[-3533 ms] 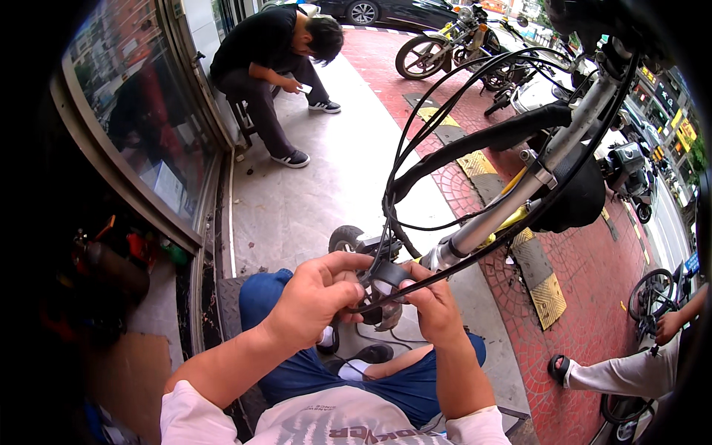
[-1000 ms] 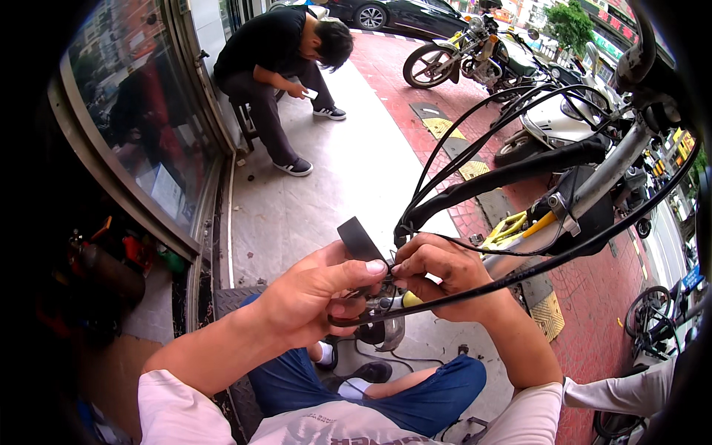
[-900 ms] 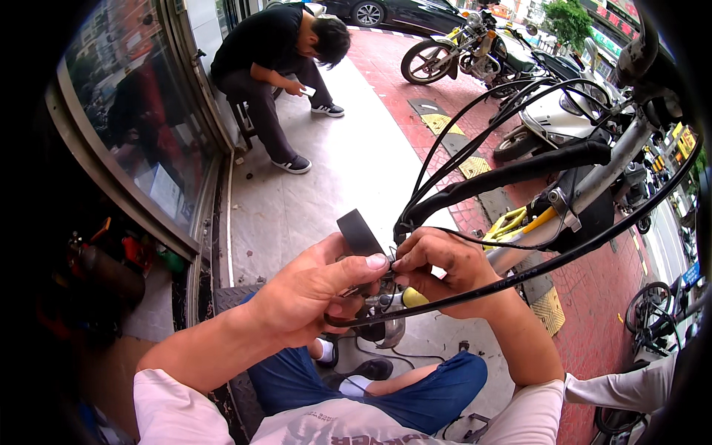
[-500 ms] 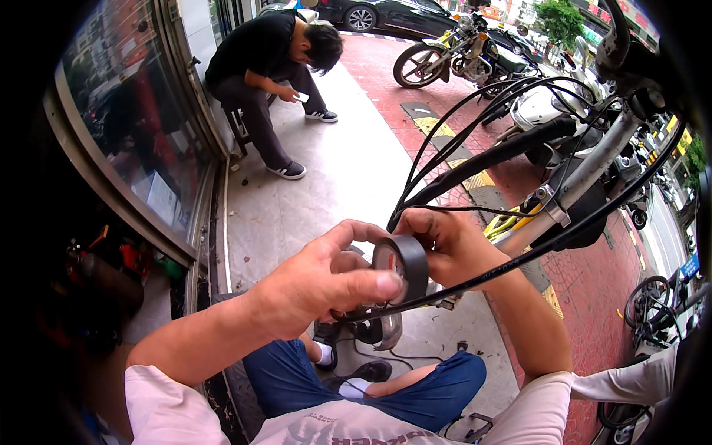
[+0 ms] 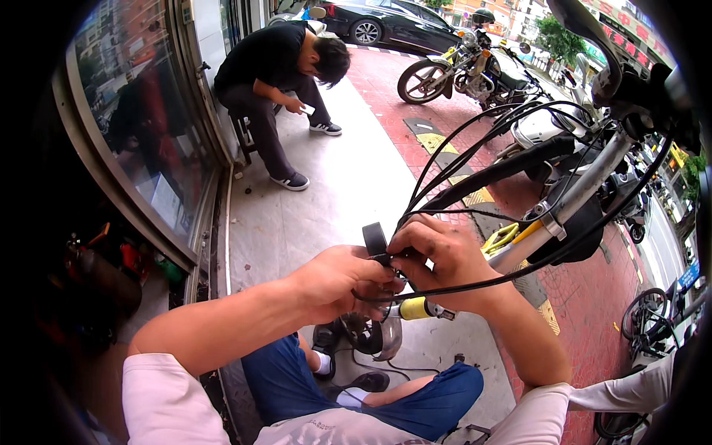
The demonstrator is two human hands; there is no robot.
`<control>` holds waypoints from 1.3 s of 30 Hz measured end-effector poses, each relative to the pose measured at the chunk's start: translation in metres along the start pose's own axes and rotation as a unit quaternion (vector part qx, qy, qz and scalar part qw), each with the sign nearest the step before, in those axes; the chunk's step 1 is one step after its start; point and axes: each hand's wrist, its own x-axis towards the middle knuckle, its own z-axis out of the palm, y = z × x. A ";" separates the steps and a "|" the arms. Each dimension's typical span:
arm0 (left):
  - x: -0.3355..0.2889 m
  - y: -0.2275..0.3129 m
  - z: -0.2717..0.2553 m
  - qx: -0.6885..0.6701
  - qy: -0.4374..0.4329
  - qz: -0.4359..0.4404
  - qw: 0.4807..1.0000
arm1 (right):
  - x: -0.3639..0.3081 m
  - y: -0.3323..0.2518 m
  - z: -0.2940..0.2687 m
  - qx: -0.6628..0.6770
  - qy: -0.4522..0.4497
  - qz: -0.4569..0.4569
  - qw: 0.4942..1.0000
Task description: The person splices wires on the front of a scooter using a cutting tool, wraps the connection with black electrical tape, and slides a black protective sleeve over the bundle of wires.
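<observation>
Black roll of tape (image 5: 374, 237), seen nearly edge-on as a short, broad band; located between the two hands, in front of the seated person's chest, its upper part rising above the left fingers. Lower part hidden.

Left hand (image 5: 343, 279): fingers curled in, thumb and fingers pinching the roll low down. Right hand (image 5: 443, 251): fingers bent, thumb and index tips drawn close together beside the roll's right edge; cannot tell whether tape or cable lies between them.

Thin black flexible cables (image 5: 454, 169) rise from behind the right hand and arc up and right. A thicker black cable (image 5: 549, 261) curves across the right wrist. Behind: silver metal tube (image 5: 591, 180), slanting up to the right, with a bolted silver clamp (image 5: 552, 225) around it.

Below the hands: short yellow-banded cylinder (image 5: 415, 308); near it, a rounded, partly see-through part (image 5: 386, 340), identity unclear. Lower still, blue cloth shorts (image 5: 426, 400).

Farther off: seated co-worker in a black top (image 5: 259, 59), head bowed; parked motorcycle (image 5: 475, 78) on red patterned paving (image 5: 560, 326).
</observation>
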 end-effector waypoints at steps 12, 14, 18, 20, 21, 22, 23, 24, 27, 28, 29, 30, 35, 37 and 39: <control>-0.017 0.010 -0.002 -0.130 -0.058 0.097 0.985 | -0.015 0.008 0.008 0.017 0.029 -0.017 0.999; -0.021 0.010 0.002 -0.128 -0.025 0.116 0.985 | -0.016 0.009 0.010 0.030 0.029 -0.021 0.999; -0.027 0.014 0.003 -0.129 -0.020 0.151 0.980 | -0.014 0.010 0.006 0.056 0.022 -0.024 0.998; -0.029 0.017 -0.002 -0.107 -0.059 0.149 0.981 | -0.014 0.010 0.003 0.111 0.004 -0.010 0.994; -0.031 0.019 0.002 -0.104 -0.048 0.143 0.983 | -0.016 0.010 -0.001 0.131 -0.012 0.005 0.991; -0.037 0.023 0.010 -0.100 -0.037 0.136 0.985 | -0.017 0.010 -0.004 0.151 -0.028 0.020 0.988; -0.039 0.025 0.015 -0.096 -0.026 0.127 0.987 | -0.019 0.012 -0.007 0.157 -0.035 0.034 0.986; -0.039 0.025 0.015 -0.084 -0.036 0.128 0.988 | -0.020 0.014 -0.008 0.155 -0.037 0.038 0.987; -0.042 0.026 0.016 -0.065 -0.044 0.101 0.992 | -0.014 0.011 -0.014 0.139 -0.066 0.082 0.985; -0.042 0.023 0.015 -0.028 -0.029 0.101 0.994 | -0.013 0.011 -0.011 0.119 -0.061 0.077 0.988; -0.042 0.017 0.014 0.011 -0.017 0.104 0.994 | -0.011 0.008 -0.009 0.096 -0.055 0.071 0.991; -0.041 0.013 0.012 0.049 -0.004 0.106 0.993 | -0.010 0.005 -0.009 0.073 -0.048 0.064 0.994; -0.027 0.012 0.003 0.106 0.070 0.116 0.985 | -0.007 0.003 -0.003 -0.003 -0.018 0.017 1.000; -0.025 0.016 -0.007 0.062 0.021 0.052 0.997 | -0.005 0.001 -0.002 -0.003 -0.007 0.020 1.000; -0.023 0.018 -0.015 0.019 -0.058 -0.006 0.998 | -0.008 -0.003 0.001 0.010 0.002 0.041 0.999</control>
